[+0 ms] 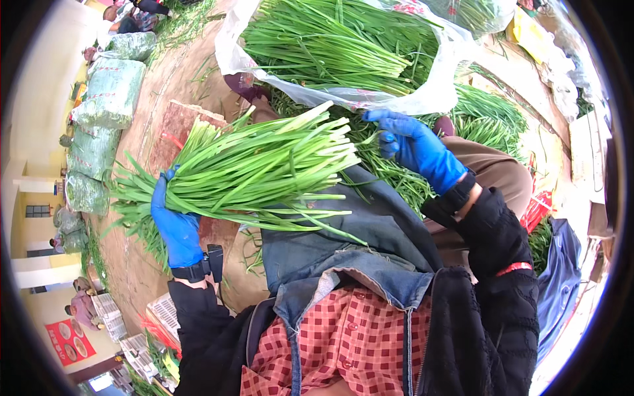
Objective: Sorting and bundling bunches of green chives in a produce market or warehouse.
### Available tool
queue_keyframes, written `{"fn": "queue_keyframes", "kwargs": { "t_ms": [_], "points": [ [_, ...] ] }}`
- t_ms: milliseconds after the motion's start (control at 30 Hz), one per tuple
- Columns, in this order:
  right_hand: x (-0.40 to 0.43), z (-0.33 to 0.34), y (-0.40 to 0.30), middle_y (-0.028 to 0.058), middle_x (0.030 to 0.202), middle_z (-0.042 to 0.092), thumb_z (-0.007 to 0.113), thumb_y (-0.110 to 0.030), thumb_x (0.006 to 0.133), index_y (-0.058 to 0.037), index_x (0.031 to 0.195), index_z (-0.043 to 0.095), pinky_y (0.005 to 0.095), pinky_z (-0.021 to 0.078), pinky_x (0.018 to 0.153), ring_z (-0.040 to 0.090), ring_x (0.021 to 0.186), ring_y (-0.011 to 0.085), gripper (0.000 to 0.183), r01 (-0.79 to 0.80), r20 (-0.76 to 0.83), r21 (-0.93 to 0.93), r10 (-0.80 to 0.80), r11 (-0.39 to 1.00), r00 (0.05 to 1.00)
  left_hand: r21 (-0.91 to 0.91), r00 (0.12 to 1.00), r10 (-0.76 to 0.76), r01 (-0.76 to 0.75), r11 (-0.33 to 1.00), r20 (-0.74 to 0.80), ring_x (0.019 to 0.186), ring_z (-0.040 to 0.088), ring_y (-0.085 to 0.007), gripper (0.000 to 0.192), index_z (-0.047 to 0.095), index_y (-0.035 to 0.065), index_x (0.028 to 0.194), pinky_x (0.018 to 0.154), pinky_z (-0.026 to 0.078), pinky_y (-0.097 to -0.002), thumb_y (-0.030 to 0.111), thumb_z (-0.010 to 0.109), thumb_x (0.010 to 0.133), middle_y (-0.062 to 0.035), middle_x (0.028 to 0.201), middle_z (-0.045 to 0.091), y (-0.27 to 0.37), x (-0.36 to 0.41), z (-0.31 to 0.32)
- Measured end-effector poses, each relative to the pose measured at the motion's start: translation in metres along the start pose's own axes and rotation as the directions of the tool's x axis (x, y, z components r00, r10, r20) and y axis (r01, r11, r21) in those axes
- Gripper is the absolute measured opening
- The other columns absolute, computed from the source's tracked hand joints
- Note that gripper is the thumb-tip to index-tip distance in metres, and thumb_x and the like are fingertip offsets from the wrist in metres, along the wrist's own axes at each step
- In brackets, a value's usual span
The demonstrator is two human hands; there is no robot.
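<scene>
In a blue glove, my left hand [173, 222] grips a thick bunch of garlic chives [257, 168] around its leafy part. The pale cut ends fan out to the right over my lap, a few stalks hanging lower than the others. My right hand [411, 146], also gloved in blue, is raised beside those ends with fingers partly bent; it appears to hold nothing. Just beyond it sits an open clear plastic bag [441, 94] filled with more chives [327, 49]. Loose chive leaves [391, 173] lie beneath my right hand.
A reddish block [181, 128] stands behind the held bunch. More chives [490, 114] are piled at right, near red ties [537, 210]. Wrapped bales [109, 91] line the left wall. Crates [109, 317] stand lower left. Other people [84, 302] sit in the background.
</scene>
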State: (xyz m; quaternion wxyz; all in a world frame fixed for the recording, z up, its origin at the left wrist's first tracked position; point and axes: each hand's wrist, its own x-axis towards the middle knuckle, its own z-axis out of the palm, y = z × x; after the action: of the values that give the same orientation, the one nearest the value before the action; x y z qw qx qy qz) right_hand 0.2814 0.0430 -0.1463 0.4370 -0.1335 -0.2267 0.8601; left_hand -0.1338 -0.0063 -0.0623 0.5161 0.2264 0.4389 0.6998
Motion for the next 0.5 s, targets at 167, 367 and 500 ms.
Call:
{"fn": "queue_keyframes", "kwargs": {
  "t_ms": [167, 367, 500],
  "points": [
    [-0.011, -0.002, -0.011, 0.0033, 0.096, 0.061, 0.059, -0.016, 0.088, 0.0002, 0.115, 0.055, 0.0236, 0.0475, 0.072, 0.058, 0.085, 0.011, 0.032, -0.201, -0.281, -0.718, -0.013, 0.666, 0.96, -0.046, 0.995, 0.041, -0.045, 0.998, -0.093, 0.098, 0.058, -0.0221, 0.021, 0.057, 0.0027, 0.104, 0.094, 0.045, -0.0387, 0.016, 0.047, 0.092, -0.0103, 0.102, 0.062, -0.011, 0.001, -0.036],
    [0.013, 0.042, 0.031, 0.007, 0.101, 0.063, 0.066, -0.02, 0.084, -0.0024, 0.118, 0.058, 0.0278, 0.0437, 0.089, 0.054, 0.1, 0.0122, 0.039, -0.109, -0.082, -0.758, 0.072, 0.643, 0.994, -0.105, 0.983, 0.123, -0.137, 0.985, -0.133, 0.104, 0.057, -0.0233, 0.026, 0.057, 0.0033, 0.112, 0.099, 0.042, -0.0411, 0.018, 0.047, 0.092, -0.012, 0.11, 0.061, -0.022, 0.003, -0.019],
    [0.02, 0.072, 0.002, 0.0042, 0.096, 0.066, 0.065, -0.01, 0.084, 0.0002, 0.103, 0.062, 0.0256, 0.0462, 0.085, 0.059, 0.09, 0.0114, 0.021, 0.101, 0.017, -0.727, -0.129, 0.679, 0.991, -0.065, 0.996, -0.064, 0.069, 0.996, 0.065, 0.109, 0.056, -0.0261, 0.033, 0.053, 0.0022, 0.122, 0.097, 0.044, -0.0445, 0.021, 0.048, 0.095, -0.0128, 0.118, 0.059, 0.007, -0.02, 0.01]
  ]
}}
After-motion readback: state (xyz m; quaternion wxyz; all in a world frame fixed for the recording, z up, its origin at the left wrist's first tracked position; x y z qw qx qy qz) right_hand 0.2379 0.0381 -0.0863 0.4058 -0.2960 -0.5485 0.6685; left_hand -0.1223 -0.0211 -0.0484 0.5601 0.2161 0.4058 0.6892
